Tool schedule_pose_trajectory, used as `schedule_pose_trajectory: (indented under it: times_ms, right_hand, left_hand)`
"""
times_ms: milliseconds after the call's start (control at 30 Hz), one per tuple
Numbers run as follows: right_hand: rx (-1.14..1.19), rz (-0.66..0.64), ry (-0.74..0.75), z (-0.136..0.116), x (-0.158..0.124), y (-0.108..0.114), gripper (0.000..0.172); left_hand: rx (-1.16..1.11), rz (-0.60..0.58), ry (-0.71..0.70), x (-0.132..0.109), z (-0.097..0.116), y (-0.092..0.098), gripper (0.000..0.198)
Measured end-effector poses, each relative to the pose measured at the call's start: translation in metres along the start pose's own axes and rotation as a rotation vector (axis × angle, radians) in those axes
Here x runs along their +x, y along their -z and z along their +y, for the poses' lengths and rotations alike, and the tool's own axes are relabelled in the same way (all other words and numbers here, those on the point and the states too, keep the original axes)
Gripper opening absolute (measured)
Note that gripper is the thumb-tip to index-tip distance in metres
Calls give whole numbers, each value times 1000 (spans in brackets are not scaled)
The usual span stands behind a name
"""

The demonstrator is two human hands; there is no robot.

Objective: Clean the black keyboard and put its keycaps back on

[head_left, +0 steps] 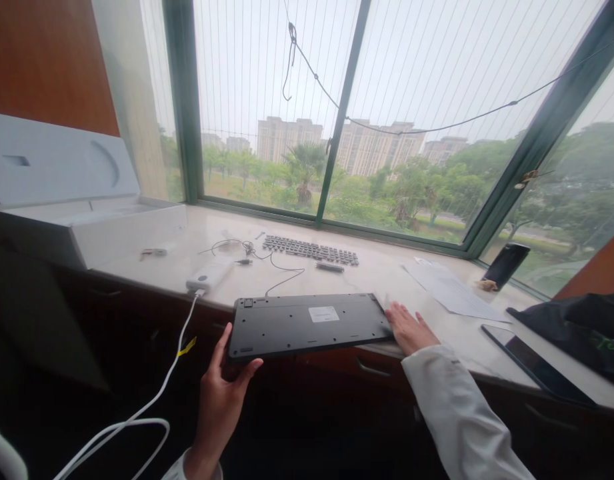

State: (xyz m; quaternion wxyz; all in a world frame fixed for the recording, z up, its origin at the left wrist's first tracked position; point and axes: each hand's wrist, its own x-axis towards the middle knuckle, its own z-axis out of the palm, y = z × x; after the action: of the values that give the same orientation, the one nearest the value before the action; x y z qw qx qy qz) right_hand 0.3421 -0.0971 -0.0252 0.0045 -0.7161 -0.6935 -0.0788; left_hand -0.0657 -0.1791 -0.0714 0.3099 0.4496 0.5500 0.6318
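Marble windowsill (187, 230) bears an upside-down black keyboard (307, 327) at lower centre, held with the hands apart: the left hand (219, 407) grips its left end, apparently steadying it, while the open right hand (409, 328) presses its right end, a grid of loose black keys (311, 251) lying beyond.

Overhanging the desk's (381, 283) front edge, an upturned keyboard (307, 325); behind it, rows of loose keycaps (311, 250); left of it, a power bank (210, 276) beside tangled cables (237, 248); at the left end, an open box (81, 193); rightward, papers (451, 290) and a tablet (537, 363).
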Motion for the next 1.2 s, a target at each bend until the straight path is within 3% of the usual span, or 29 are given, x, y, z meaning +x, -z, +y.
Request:
schedule_pose_trajectory:
  times_ms: [100,233,600,667,767,867,933,1100,1200]
  right_hand:
    - [105,55,-63,-16,-21,5,65]
    - [236,18,-43,-60,-43,20,66]
    - [540,-83,655,-218,-72,80,63]
    - [592,-82,733,-242,-73,85,65]
    - [640,-68,790,-270,-71,88,65]
    - [644,-68,810,-288,-62,89,68]
    - [630,-72,815,-295,-54,87,69]
    - [571,-65,758,-302,-27,83,69]
    - [532,-75,689,-299,-10,83,69]
  left_hand:
    - [26,10,-10,0,-1,0,87]
    - [50,17,-18,0,-1,0,87]
    - [22,-8,34,0,-2,1,88]
    - [36,-11,19,1,-4,2,79]
    - [125,1,-54,3,-5,5,49]
    - [199,25,-57,5,-4,7,27]
    - [174,4,-13,6,-4,7,28]
    - [-29,18,91,6,-4,3,73]
    - [-36,25,61,5,-1,1,82]
